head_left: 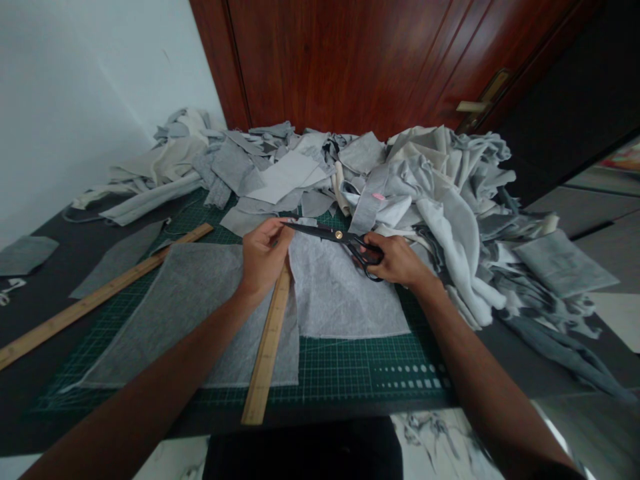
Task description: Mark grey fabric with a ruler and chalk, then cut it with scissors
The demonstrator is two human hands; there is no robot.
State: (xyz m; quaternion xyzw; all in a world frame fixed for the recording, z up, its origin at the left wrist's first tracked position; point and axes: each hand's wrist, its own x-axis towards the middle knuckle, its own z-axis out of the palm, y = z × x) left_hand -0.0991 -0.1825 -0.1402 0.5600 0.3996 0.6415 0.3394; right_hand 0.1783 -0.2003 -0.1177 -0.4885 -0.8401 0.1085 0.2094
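My right hand [395, 259] is closed round the handles of black scissors [327, 233], whose blades point left across the top edge of a light grey cloth piece [350, 290]. At the tips of the blades, my left hand [267, 252] pinches the upper left corner of that cloth between thumb and fingers. Below the left hand lies a wooden ruler [270, 347], running toward the table's front edge. It rests on a darker grey cloth piece [205, 287] spread flat to the left. Whether the blades are fully closed is hard to make out.
A green cutting mat [345, 383] lies under the cloths on the dark table [30, 413]. A second wooden ruler [110, 293] slants across the left side. Heaped grey and white fabric scraps [440, 180] line the back and right, before a wooden door [345, 60].
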